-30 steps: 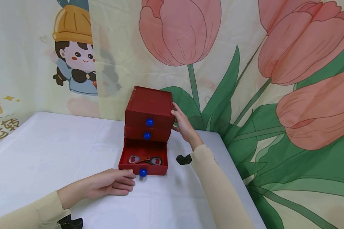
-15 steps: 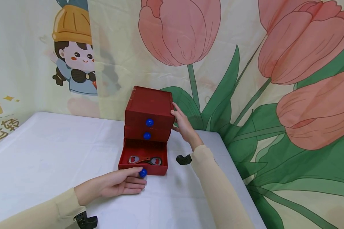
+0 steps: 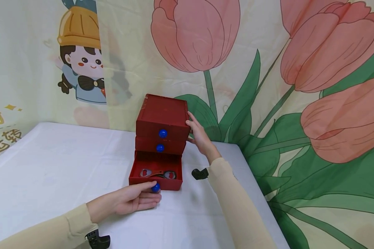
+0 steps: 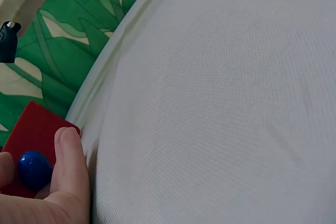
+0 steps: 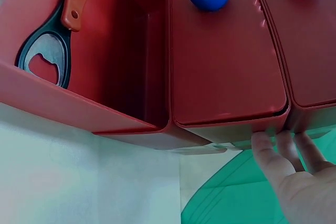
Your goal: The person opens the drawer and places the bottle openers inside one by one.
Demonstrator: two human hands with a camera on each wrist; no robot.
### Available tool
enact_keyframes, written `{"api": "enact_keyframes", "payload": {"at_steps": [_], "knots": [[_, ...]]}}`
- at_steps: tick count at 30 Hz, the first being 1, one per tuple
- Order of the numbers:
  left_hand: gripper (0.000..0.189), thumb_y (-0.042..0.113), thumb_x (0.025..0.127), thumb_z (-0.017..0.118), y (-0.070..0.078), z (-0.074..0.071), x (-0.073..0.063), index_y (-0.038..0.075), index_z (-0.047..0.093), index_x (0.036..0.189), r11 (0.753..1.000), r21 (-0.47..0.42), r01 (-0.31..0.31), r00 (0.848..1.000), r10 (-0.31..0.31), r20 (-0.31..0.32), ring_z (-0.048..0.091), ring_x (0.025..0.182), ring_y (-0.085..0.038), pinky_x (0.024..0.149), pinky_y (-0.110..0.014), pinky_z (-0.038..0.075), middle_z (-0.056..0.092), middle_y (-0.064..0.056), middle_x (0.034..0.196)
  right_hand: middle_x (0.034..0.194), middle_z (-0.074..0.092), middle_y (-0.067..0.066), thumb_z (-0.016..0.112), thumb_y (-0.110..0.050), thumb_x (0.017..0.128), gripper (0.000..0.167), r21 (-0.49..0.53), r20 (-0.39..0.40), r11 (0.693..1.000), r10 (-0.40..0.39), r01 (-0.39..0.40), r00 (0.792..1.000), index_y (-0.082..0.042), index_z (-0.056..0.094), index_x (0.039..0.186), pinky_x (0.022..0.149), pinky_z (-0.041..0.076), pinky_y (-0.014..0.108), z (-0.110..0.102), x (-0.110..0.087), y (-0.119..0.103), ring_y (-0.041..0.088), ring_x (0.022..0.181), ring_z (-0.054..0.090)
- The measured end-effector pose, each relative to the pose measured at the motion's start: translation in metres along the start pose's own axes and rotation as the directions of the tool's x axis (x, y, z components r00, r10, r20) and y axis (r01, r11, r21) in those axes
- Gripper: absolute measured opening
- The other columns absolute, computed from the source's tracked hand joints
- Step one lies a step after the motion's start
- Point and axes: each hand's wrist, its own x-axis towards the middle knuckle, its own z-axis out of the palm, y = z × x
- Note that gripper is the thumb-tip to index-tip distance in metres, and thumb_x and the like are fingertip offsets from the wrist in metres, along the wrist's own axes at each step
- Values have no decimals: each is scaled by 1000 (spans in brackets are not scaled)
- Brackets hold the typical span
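A red three-drawer box [image 3: 166, 109] stands with its bottom drawer [image 3: 178, 185] pulled out and two upper drawers closed. In that drawer lie two bottle openers, an orange-handled one [image 5: 77, 6] and a black one [image 5: 64, 51], partly overlapping. My left hand [image 3: 129, 199] is at the bottom drawer's blue knob [image 4: 34, 170]. Its thumb lies at one side of the knob and its straight fingers at the other; a small gap shows by the thumb in the left wrist view. My right hand [image 3: 201, 136] rests its extended fingertips against the box's right side.
A white cloth covers the table [image 3: 65, 162], whose right edge [image 3: 261, 193] runs beyond my right forearm. Behind it hangs a backdrop [image 3: 196, 34] printed with tulips and a cartoon figure. Each wrist wears a black camera mount [image 3: 200, 173].
My left hand has moved right, from beside the drawer's front left corner to around the blue knob. The right hand and the box have kept their places.
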Motion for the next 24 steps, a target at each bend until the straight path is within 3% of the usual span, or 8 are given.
{"api": "enact_keyframes", "payload": {"at_steps": [7,24], "knots": [[63,39,108,64,2,1,5,-10,52,145,1000,4,-26,999,26,-35,75,115,-35,104,-47,56,75,-23,121,169,33,1,42,-44,113,58,-1,-2,1000,-1,1,1000,-46,24,168,119,42,59,1,0,-1,33,142,48],[60,39,107,65,11,0,17,-10,55,142,998,29,-56,995,58,-77,74,117,-35,104,-46,57,73,-25,127,168,35,3,42,-44,113,58,8,3,1000,5,-5,1000,-46,23,168,120,41,60,1,-1,-1,34,143,48]]}}
